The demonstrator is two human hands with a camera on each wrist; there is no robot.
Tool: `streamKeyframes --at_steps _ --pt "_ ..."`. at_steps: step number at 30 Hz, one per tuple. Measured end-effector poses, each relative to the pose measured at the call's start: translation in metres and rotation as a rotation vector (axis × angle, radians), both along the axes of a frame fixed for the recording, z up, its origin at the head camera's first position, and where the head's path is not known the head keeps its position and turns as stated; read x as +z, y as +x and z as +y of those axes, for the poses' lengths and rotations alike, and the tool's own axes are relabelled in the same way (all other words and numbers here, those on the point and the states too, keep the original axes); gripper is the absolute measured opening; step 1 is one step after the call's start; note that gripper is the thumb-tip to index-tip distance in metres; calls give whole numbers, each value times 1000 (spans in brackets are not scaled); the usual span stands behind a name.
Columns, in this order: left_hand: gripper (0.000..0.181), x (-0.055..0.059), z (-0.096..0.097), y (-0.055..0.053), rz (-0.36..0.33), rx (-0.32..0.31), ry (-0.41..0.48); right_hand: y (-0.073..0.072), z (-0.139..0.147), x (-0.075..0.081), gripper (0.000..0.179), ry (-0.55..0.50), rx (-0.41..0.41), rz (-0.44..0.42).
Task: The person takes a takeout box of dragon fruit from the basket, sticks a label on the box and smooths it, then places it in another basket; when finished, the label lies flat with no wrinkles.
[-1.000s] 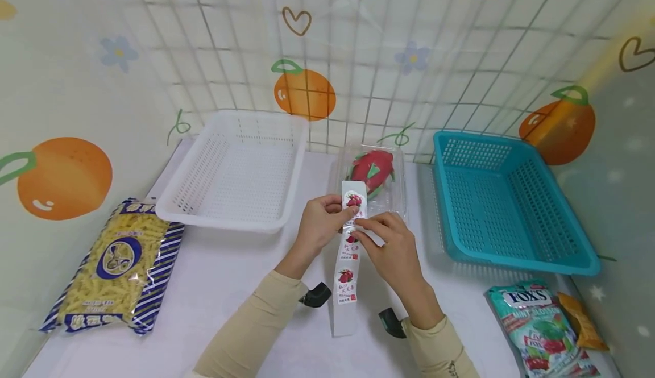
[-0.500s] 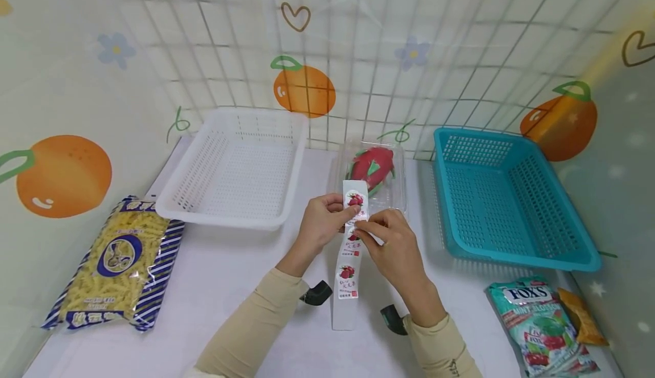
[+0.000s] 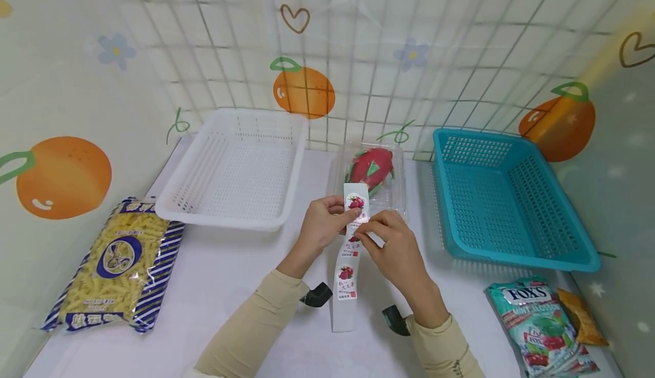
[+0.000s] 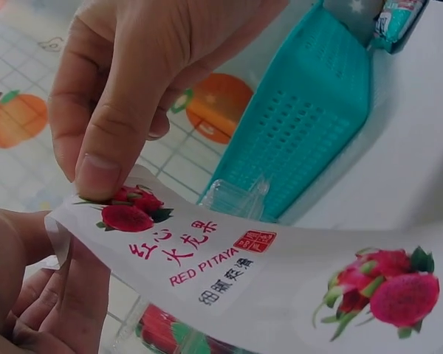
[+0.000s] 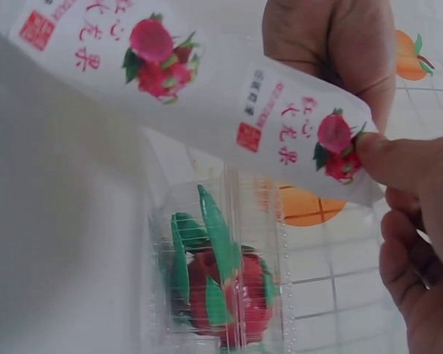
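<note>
A white strip of red pitaya stickers (image 3: 347, 281) stands upright between both hands, its lower end hanging toward the person. Thumb and fingers of the left hand (image 3: 322, 221) hold it near its upper part. The right hand (image 3: 394, 244) pinches the strip just below the left thumb, at the upper edge of a sticker; in the left wrist view the strip (image 4: 280, 243) bends sharply there, under the right hand (image 4: 133, 96). Beyond the strip lies a red dragon fruit (image 3: 374, 165) with green scales in a clear plastic box (image 3: 399, 199), partly covered by the strip.
A white basket (image 3: 230, 219) stands at the left, a teal basket (image 3: 517, 261) at the right. A bag of spiral pasta (image 3: 120, 264) lies at left front. Right front holds a FOX'S candy bag (image 3: 542, 327) beside a small orange packet (image 3: 583, 321). A printed curtain (image 3: 348, 37) hangs behind.
</note>
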State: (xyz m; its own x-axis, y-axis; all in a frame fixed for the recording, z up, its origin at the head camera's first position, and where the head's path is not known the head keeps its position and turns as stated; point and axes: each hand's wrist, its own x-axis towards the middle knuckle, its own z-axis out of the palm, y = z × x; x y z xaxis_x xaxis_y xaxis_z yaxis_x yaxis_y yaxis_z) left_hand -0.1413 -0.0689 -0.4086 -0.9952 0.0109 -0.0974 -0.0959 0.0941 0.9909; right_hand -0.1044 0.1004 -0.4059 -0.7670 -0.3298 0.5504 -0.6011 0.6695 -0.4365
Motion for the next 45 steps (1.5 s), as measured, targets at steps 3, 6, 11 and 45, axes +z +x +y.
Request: streamKeyframes --at_steps 3,6,11,45 --pt "20 -1 1 0 4 -20 -26 1 3 2 13 30 22 0" --pt "19 -2 1 -1 3 -38 -59 2 6 4 14 60 45 8" --pt "20 -7 -4 -5 -13 -22 -81 6 10 10 17 108 114 -9" --pt "48 -70 -61 41 -4 -52 -646 10 21 26 12 -4 209 -147"
